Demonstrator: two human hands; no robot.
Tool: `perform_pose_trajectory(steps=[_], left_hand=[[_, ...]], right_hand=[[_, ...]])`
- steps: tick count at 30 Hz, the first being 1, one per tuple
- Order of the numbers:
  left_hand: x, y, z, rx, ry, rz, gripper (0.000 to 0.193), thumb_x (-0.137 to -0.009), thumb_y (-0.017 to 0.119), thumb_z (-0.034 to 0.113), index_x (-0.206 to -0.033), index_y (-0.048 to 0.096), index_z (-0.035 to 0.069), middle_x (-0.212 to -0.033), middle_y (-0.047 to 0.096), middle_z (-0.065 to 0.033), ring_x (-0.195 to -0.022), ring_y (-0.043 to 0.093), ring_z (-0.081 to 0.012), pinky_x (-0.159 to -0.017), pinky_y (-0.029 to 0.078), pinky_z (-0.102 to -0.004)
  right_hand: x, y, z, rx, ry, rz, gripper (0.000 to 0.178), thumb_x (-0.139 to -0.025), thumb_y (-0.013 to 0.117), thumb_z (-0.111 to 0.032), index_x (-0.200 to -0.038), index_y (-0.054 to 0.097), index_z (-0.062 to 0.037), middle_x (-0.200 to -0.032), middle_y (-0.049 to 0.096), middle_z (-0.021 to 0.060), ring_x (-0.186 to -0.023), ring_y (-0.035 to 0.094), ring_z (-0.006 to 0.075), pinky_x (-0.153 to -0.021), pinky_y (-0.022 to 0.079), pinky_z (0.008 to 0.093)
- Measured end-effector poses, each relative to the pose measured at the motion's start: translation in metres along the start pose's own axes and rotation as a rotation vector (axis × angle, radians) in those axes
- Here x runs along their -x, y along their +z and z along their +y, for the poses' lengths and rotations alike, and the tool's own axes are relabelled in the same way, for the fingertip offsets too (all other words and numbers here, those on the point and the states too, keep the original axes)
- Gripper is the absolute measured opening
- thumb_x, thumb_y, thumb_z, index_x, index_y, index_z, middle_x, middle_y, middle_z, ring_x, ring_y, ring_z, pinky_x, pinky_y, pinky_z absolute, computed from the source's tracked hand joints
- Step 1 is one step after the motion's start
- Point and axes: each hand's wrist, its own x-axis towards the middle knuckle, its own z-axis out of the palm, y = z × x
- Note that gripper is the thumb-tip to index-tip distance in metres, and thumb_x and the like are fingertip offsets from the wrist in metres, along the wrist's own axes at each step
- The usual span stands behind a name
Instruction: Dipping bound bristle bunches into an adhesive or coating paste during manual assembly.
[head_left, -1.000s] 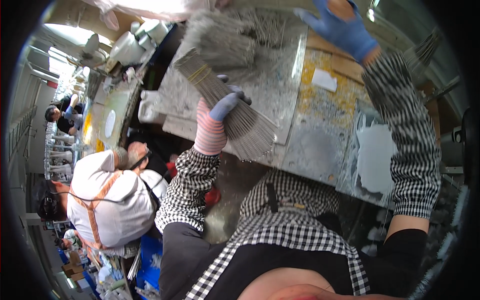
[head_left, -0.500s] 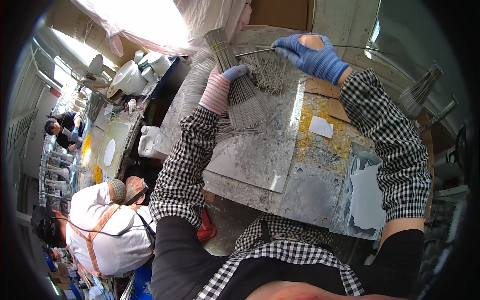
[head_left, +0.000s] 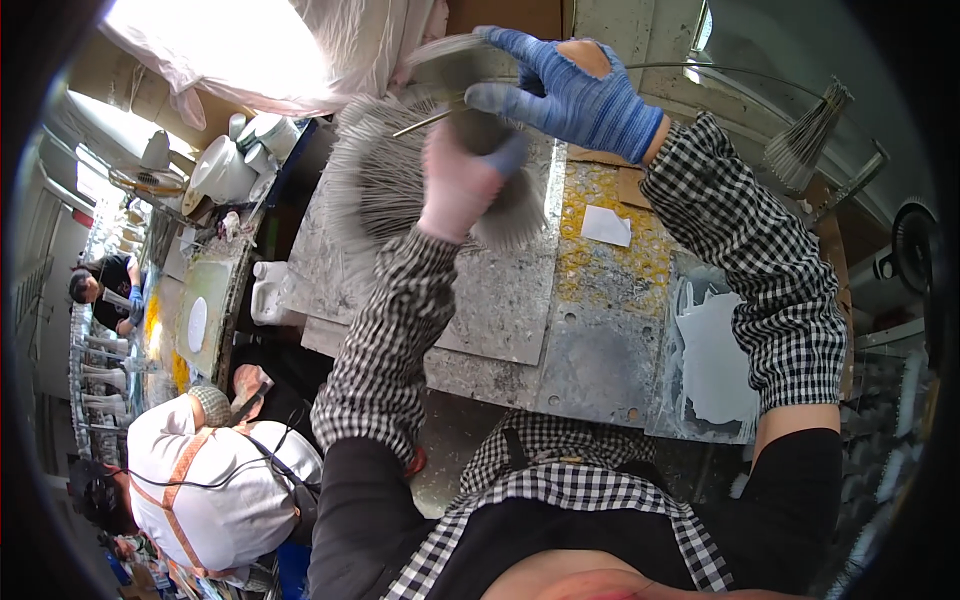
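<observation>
My left hand (head_left: 455, 187), in a pink glove with a blue thumb, is closed around a bundle of thin grey wires (head_left: 513, 212). Motion blurs both the hand and the bundle, whose lower ends fan out over the bench. Beside its top is my right hand (head_left: 590, 105) in a blue glove with an opening on its back. A thin metal rod (head_left: 420, 124) runs through the right hand and crosses in front of the bundle; thumb and forefinger stand apart at the bundle's upper end. More loose wires (head_left: 385, 195) lie spread on the bench, left of my left hand.
The grey-stained bench (head_left: 500, 320) carries a yellow-spotted patch with a white paper piece (head_left: 606, 226) and a white-smeared plate (head_left: 715, 360). Another wire bundle (head_left: 805, 140) stands at right. A white jug (head_left: 272, 293) is left of the bench; a co-worker (head_left: 220, 470) bends at lower left.
The bundle has been raised and is swinging, its shape now smeared. My right hand has come left to the bundle's top, its forefinger and thumb spreading, and the rod's tip reaches farther left.
</observation>
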Motion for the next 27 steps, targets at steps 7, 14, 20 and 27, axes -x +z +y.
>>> perform_pose_trajectory(steps=[7, 14, 20, 27], left_hand=[[-0.066, 0.132, -0.001, 0.485, 0.008, -0.220, 0.073, -0.081, 0.085, 0.024, -0.139, 0.047, -0.001, -0.131, 0.064, -0.0183, -0.119, 0.063, -0.0278, -0.107, 0.050, -0.0382], [0.058, 0.108, -0.024, -0.352, 0.008, -0.464, 0.086, -0.078, 0.086, 0.035, -0.147, 0.047, 0.001, -0.140, 0.056, -0.0236, -0.129, 0.055, -0.0388, -0.112, 0.046, -0.0453], [0.162, -0.061, -0.068, -0.706, -0.030, -0.335, 0.044, -0.081, 0.079, 0.018, -0.121, 0.064, 0.007, -0.122, 0.064, -0.0166, -0.117, 0.059, -0.0365, -0.101, 0.050, -0.0460], [0.138, -0.234, -0.149, -1.014, -0.671, 0.135, 0.039, -0.086, 0.079, 0.021, -0.118, 0.066, 0.003, -0.104, 0.075, -0.0165, -0.095, 0.072, -0.0316, -0.086, 0.057, -0.0415]], right_hand=[[0.012, -0.011, 0.085, 0.189, 0.377, 0.219, 0.083, -0.083, 0.074, -0.068, -0.136, 0.053, -0.0070, -0.112, 0.073, 0.0208, -0.104, 0.073, 0.0321, -0.092, 0.057, 0.0438], [0.049, -0.074, 0.244, 0.275, 0.691, 0.313, 0.096, -0.078, 0.074, -0.073, -0.140, 0.051, -0.0028, -0.121, 0.071, 0.0191, -0.115, 0.069, 0.0343, -0.101, 0.052, 0.0424], [0.071, -0.081, 0.279, 0.489, 0.503, 0.463, 0.092, -0.081, 0.079, -0.062, -0.146, 0.049, -0.0036, -0.127, 0.068, 0.0186, -0.120, 0.066, 0.0322, -0.106, 0.049, 0.0406], [0.071, 0.025, 0.060, 0.055, -0.042, 0.316, 0.078, -0.082, 0.085, -0.033, -0.145, 0.051, -0.0015, -0.134, 0.064, 0.0150, -0.126, 0.061, 0.0265, -0.109, 0.048, 0.0395]])
